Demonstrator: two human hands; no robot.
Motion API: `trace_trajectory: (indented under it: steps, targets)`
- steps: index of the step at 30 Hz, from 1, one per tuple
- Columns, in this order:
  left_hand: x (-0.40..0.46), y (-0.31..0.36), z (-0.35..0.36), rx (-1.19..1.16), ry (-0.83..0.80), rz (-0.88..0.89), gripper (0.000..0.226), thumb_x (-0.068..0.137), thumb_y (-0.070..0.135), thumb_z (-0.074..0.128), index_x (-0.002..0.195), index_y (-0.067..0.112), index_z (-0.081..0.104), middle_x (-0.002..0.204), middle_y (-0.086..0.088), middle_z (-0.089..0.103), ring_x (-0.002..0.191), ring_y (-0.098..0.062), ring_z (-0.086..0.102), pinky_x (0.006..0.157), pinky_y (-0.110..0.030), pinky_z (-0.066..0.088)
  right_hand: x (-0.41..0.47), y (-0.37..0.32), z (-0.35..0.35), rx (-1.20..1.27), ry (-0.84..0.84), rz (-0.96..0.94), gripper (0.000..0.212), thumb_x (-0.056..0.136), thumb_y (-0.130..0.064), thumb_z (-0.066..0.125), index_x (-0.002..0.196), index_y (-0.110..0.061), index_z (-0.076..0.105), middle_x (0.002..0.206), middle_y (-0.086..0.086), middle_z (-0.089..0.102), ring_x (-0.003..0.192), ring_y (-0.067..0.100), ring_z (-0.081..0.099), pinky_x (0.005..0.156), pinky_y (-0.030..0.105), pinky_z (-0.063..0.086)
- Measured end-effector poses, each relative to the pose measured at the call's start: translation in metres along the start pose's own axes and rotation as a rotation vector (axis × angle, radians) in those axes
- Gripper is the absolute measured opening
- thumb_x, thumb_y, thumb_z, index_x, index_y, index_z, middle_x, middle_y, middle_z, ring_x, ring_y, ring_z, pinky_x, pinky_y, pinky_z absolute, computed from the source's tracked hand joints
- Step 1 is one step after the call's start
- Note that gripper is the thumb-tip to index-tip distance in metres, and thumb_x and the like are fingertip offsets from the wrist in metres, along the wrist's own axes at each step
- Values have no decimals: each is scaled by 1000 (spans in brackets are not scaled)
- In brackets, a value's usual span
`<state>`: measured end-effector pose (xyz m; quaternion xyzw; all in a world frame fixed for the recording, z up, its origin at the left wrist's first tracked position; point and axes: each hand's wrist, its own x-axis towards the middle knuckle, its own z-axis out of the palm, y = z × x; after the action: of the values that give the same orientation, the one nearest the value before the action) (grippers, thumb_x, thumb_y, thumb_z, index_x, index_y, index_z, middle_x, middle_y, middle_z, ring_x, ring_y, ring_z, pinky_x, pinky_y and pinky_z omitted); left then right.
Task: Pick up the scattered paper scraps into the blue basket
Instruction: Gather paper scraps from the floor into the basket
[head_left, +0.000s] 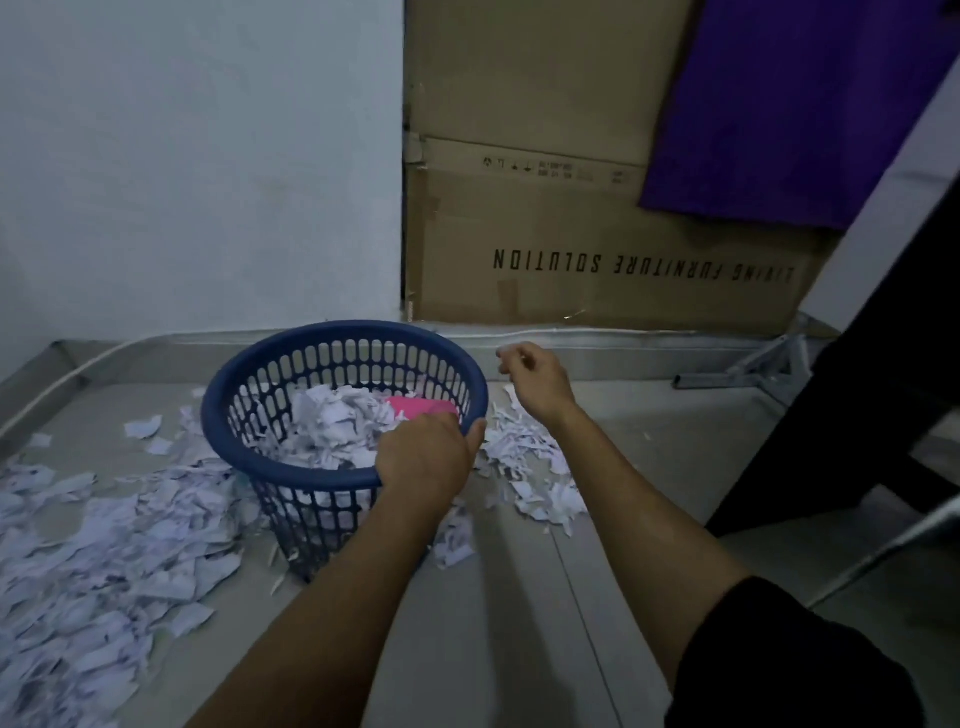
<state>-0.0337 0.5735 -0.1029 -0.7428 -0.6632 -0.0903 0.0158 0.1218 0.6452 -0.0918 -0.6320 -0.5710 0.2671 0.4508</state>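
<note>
The left hand (423, 457) grips the near-right rim of the blue basket (270, 374), fingers curled over the edge and thumb outside, steadying it on the grey worktop (649, 467). The right hand (537, 382) hangs just right of the basket's far rim, above a small heap of paper scraps (519, 452); its fingers are loosely curled, and a pale sliver may sit at the fingertips, but I cannot tell whether the grip holds anything. The basket is already partly filled with white scraps (332, 421) and a pink piece (418, 406). A much larger spread of scraps (93, 561) covers the near-left of the worktop, with a few stray bits (143, 427) left of the basket. A cardboard box (597, 234) stands against the far wall, a purple cloth (789, 104) draped over it. The gathering looks to be in mid-course: the right-hand heap seems the one in hand. The next move likely calls for lowering the right hand, pinching up a bunch and carrying it over the rim while the left keeps the basket from sliding
</note>
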Motion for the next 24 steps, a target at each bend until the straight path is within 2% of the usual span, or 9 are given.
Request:
trace_trajectory:
  steps: [3, 6, 8, 11, 17, 21, 24]
  targets:
    - [7, 7, 3, -26, -6, -35, 61, 100, 59, 25, 113, 11, 61, 103, -11, 67, 91, -29, 65, 76, -36, 49, -10, 50, -18, -115, -14, 72, 27, 101, -36, 54, 111, -15, 67, 108, 4, 67, 95, 18, 59, 80, 24, 40]
    - [14, 15, 5, 43, -11, 1, 57, 103, 52, 25, 119, 9, 59, 105, -12, 66, 93, -30, 66, 80, -40, 55, -15, 116, -28, -210, -24, 174, 43, 97, -48, 56, 130, -20, 58, 127, 10, 64, 112, 26, 60, 96, 35, 47]
    - [17, 13, 4, 39, -2, 4, 57, 103, 54, 25, 117, 10, 59, 102, -12, 66, 90, -30, 66, 79, -41, 55, -22, 154, -29, -285, -23, 273, 58, 94, -56, 56, 142, -24, 48, 141, 16, 54, 127, 33, 52, 105, 42, 43]
    - [19, 11, 10, 10, 29, -21, 61, 101, 58, 23, 111, 11, 60, 95, -11, 67, 84, -30, 65, 70, -36, 48, -40, 199, -24, -361, -41, 389, 77, 90, -65, 54, 154, -29, 29, 155, 16, 35, 140, 37, 36, 112, 46, 31]
    - [14, 14, 11, 42, 87, 14, 61, 101, 59, 19, 108, 12, 58, 90, -11, 65, 79, -30, 65, 68, -36, 49, -51, 241, -3, -471, -53, 460, 102, 78, -84, 48, 158, -37, 6, 165, 13, 13, 151, 33, 10, 119, 54, 14]
    - [11, 12, 14, 34, 99, -19, 63, 96, 67, 15, 95, 17, 54, 75, -4, 58, 68, -26, 60, 63, -34, 49, -29, 253, 6, -505, -92, 459, 110, 71, -91, 45, 157, -42, -5, 167, 10, -5, 152, 36, -4, 119, 60, 1]
    - [8, 13, 15, 31, 106, -44, 64, 92, 70, 12, 89, 20, 51, 69, -2, 55, 64, -25, 58, 60, -34, 49, -12, 261, 14, -523, -168, 460, 116, 65, -96, 42, 155, -44, -9, 166, 10, -12, 152, 37, -9, 117, 63, -4]
